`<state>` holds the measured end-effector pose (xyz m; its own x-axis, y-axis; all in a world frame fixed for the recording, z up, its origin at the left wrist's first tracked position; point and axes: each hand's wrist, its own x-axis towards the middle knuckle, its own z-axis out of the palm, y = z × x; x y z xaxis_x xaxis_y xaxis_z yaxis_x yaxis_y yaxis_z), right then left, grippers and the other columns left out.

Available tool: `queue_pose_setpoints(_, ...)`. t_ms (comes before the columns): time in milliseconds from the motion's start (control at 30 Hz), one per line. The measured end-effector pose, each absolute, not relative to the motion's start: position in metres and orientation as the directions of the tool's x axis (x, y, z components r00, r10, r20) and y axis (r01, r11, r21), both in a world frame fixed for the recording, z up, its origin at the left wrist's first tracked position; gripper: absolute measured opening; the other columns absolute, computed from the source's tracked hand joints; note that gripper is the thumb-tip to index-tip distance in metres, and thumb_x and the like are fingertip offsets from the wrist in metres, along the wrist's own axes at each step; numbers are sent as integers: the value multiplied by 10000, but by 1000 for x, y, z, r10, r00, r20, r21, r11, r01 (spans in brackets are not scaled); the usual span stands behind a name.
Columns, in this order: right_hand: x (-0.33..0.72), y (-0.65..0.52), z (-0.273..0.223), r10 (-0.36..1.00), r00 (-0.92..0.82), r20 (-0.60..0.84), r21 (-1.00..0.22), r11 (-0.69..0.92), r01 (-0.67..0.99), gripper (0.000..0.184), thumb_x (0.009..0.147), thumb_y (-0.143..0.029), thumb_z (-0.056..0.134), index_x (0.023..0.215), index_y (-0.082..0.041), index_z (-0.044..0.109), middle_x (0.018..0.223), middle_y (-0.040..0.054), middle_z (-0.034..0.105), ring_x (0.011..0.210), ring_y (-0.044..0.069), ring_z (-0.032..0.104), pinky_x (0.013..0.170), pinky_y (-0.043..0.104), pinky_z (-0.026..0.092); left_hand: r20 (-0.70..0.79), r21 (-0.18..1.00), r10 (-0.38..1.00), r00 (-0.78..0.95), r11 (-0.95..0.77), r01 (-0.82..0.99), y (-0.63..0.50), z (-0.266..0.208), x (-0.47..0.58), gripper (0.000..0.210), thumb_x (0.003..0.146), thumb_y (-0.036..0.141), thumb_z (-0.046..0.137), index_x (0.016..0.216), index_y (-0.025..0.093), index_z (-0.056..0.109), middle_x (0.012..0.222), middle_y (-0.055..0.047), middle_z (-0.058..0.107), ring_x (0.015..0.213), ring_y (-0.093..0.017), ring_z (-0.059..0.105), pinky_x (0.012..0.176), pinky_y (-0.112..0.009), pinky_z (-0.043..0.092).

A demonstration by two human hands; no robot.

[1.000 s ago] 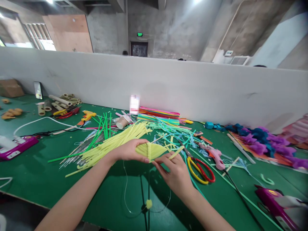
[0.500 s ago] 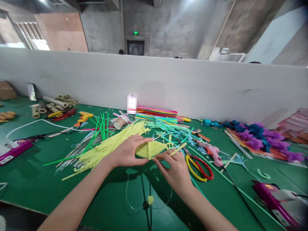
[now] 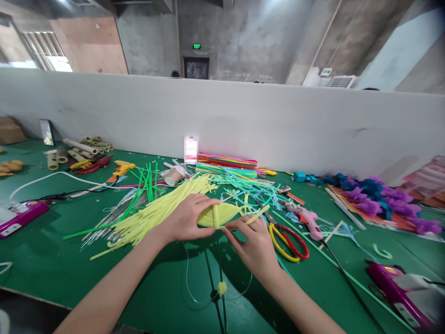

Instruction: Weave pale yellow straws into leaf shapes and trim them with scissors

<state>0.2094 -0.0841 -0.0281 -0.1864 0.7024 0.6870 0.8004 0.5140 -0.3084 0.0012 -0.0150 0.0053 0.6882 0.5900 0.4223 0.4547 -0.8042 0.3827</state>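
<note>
Above the green table, a yellow fan-shaped piece (image 3: 224, 214) is held between my two hands, with a ribbed yellow band (image 3: 215, 216) across it. My left hand (image 3: 189, 217) is closed on it, thumb below and fingers above. The thumb and fingertips of my right hand (image 3: 255, 241) pinch at the band's lower end. A yellow pipe cleaner (image 3: 257, 215) sticks out over the right fingers; whether it joins the band is hidden. Below, a small fuzzy yellow ball (image 3: 222, 288) appears by a thin clear loop and a dark rod.
A heap of yellow pipe cleaners (image 3: 139, 221) lies left of my hands. Scissors (image 3: 290, 243) and a pink glue gun (image 3: 309, 222) lie at right. A yellow glue gun (image 3: 123, 168), purple power strips (image 3: 22, 217) and purple-blue flowers (image 3: 375, 199) stand farther out.
The small yellow ball and thin loop have shifted slightly right. Both hands keep nearly the same grip on the yellow piece.
</note>
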Motion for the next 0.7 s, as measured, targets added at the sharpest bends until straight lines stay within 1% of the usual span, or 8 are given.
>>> queue_pose_setpoints(167,211,-83,-30,707,-186,683,-308,508,804,114,867,-298,616,810,-218,675,774,37,662,791,198,563,727,321,373,428,414,588,686,-802,430,-16,5,2,580,732,361,676,1269,221,507,1192,-91,588,1117,-257,512,1009,-397,351)
queue_pose_setpoints(233,211,-83,-30,705,-186,684,-303,507,807,116,862,-308,622,813,-218,676,782,40,660,801,202,561,722,321,369,394,460,603,694,-783,419,-17,7,1,601,714,349,694,1272,240,500,1212,-80,578,1126,-259,512,1005,-398,358)
queue_pose_setpoints(300,211,-83,-31,704,-196,683,-296,512,806,120,857,-315,629,805,-218,675,783,40,658,795,202,558,716,320,363,332,546,627,705,-737,399,-16,8,-1,627,697,350,714,1274,254,488,1220,-68,575,1108,-257,532,977,-386,387)
queue_pose_setpoints(400,210,-83,-30,704,-231,671,-288,534,795,120,843,-327,649,790,-220,661,774,30,656,778,198,549,706,317,358,173,742,673,719,-569,354,-14,9,-4,584,718,384,704,1237,235,482,1067,-52,623,929,-222,610,807,-329,475)
queue_pose_setpoints(467,208,-84,-30,714,-255,652,-296,549,782,117,835,-338,659,813,-223,650,789,27,656,788,201,543,702,316,363,66,857,696,715,-407,317,-11,7,-4,554,720,404,707,1186,216,474,912,-22,622,776,-184,622,664,-277,482)
queue_pose_setpoints(500,208,-84,-29,722,-262,641,-305,553,775,118,835,-341,658,832,-223,644,803,29,656,799,204,541,704,317,368,28,896,701,712,-334,294,-10,5,-5,555,705,403,724,1160,213,467,868,-7,612,736,-171,618,626,-260,476)
queue_pose_setpoints(600,208,-84,-26,740,-274,614,-338,560,756,125,844,-336,645,878,-218,623,839,39,650,827,212,532,713,323,388,-42,947,691,722,-203,249,-7,2,-5,607,636,374,789,1116,219,451,817,19,598,715,-162,616,605,-244,472)
queue_pose_setpoints(700,212,-84,-21,748,-270,606,-356,558,750,120,845,-328,642,881,-217,613,824,38,628,815,211,525,723,331,403,-85,945,676,732,-178,274,-5,2,-8,647,605,374,812,1126,223,459,771,33,587,677,-149,598,577,-227,449)
